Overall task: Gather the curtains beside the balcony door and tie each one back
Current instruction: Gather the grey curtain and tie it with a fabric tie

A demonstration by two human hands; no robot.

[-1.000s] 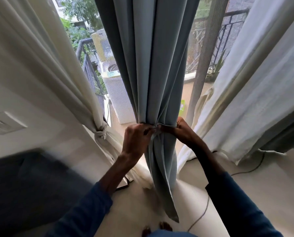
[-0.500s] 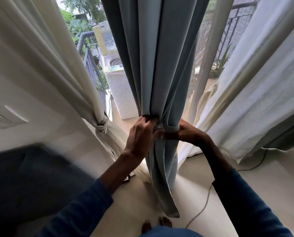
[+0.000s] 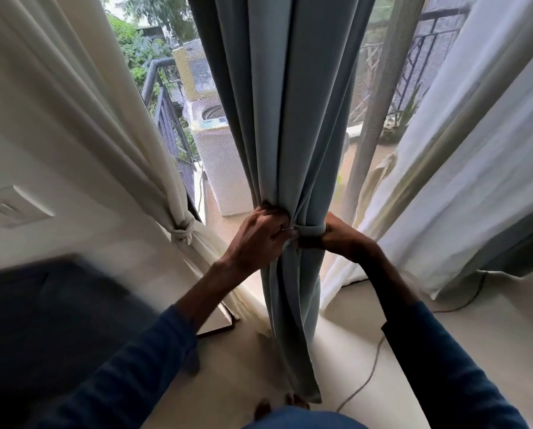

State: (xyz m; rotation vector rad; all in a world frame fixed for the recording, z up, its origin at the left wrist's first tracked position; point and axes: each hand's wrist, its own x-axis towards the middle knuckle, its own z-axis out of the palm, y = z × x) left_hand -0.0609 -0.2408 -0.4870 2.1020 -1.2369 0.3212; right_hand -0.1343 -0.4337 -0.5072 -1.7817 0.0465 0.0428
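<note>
A grey-blue curtain hangs gathered into a narrow bundle in front of me. A band of the same fabric wraps around it at waist height. My left hand grips the bundle and the band's end on the left side. My right hand holds the band on the right side, its fingers partly hidden behind the cloth. A cream curtain at the left is knotted back. A white curtain at the right hangs loose down to the floor.
Behind the curtains are the balcony door frame, a railing and a white appliance outside. A dark sofa fills the lower left. A cable runs across the pale floor. A wall switch sits at the left.
Both hands have slid up slightly on the bundle, and the band now shows clearly wrapped around the curtain. The head has shifted closer.
</note>
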